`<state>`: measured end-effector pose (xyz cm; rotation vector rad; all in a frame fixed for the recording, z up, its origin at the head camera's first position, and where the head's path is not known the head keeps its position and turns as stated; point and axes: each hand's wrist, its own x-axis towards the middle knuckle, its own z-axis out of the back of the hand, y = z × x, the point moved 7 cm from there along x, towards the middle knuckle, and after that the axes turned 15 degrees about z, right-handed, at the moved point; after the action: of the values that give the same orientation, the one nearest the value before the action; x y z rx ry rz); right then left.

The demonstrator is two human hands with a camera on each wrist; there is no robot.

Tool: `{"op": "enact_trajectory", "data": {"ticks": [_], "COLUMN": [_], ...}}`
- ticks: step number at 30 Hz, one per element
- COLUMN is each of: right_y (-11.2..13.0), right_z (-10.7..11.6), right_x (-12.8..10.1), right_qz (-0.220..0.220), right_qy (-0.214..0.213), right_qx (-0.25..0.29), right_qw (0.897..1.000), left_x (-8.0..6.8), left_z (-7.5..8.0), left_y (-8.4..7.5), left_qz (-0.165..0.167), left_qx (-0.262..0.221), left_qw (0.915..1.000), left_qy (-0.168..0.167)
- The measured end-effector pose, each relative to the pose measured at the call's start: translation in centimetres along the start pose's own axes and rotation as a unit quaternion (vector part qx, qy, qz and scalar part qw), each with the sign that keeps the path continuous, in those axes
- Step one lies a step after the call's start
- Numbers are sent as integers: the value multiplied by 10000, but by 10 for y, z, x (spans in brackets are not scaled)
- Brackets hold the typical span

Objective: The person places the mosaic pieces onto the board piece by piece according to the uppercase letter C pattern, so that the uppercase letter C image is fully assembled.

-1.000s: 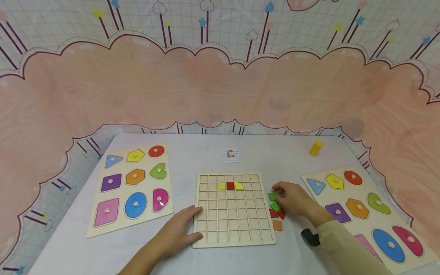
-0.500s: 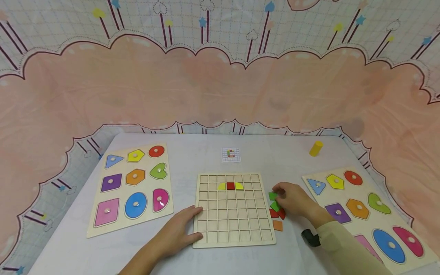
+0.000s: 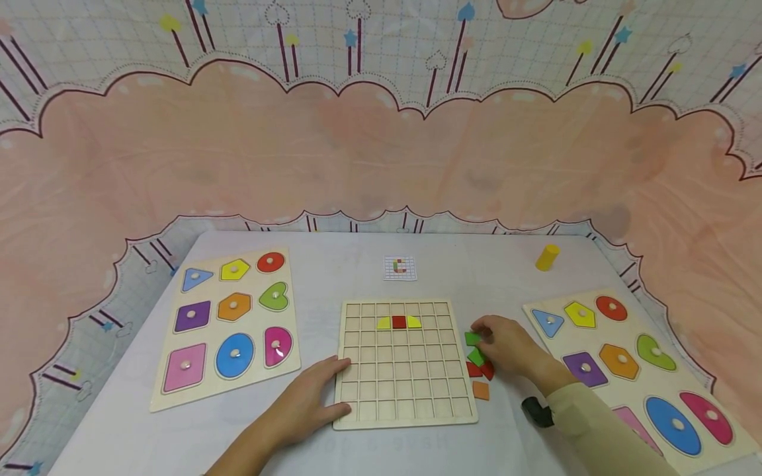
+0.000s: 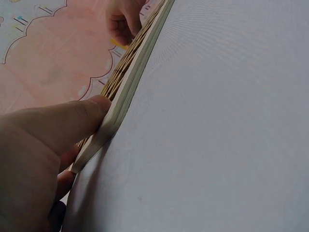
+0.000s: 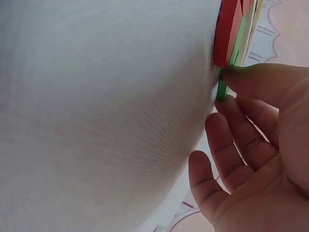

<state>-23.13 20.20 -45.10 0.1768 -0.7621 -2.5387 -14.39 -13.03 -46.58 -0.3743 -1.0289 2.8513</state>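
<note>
My left hand (image 3: 306, 403) rests on the left edge of the wooden grid board (image 3: 411, 383), fingers spread; in the left wrist view the thumb (image 4: 72, 118) presses that edge. Two yellow quarter-round tiles (image 3: 413, 322) flank a red square tile (image 3: 399, 322) in an upper row of the board. At its right side my right hand (image 3: 506, 344) pinches a green tile (image 3: 472, 339) between thumb and forefinger, the other fingers loosely bent. In the right wrist view the green tile (image 5: 222, 90) shows between the fingertips. Another green tile (image 3: 476, 357) lies just below, partly over red tiles (image 3: 474, 369).
An orange square tile (image 3: 481, 391) lies near the board's lower right. Knobbed shape puzzles stand left (image 3: 256, 370) and right (image 3: 631, 383). Behind the board are a small pattern card (image 3: 400, 268) and a yellow cylinder (image 3: 547, 257). The white table (image 3: 333, 264) meets a patterned backdrop.
</note>
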Motion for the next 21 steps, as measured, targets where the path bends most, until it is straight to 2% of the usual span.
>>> {"op": "enact_trajectory", "data": {"ticks": [11,21], "right_y": [2,10], "right_z": [1,10], "right_x": [0,-1], "right_qz": [-42,58], "right_qy": [56,-173], "right_qx": [-162,-28], "right_qw": [9998,9998], "left_x": [0,0], "left_z": [0,1], "left_y": [0,-1], "left_qz": [4,31], "left_qx": [13,-35], "left_qw": [10000,10000], "left_qy": [-6,25]}}
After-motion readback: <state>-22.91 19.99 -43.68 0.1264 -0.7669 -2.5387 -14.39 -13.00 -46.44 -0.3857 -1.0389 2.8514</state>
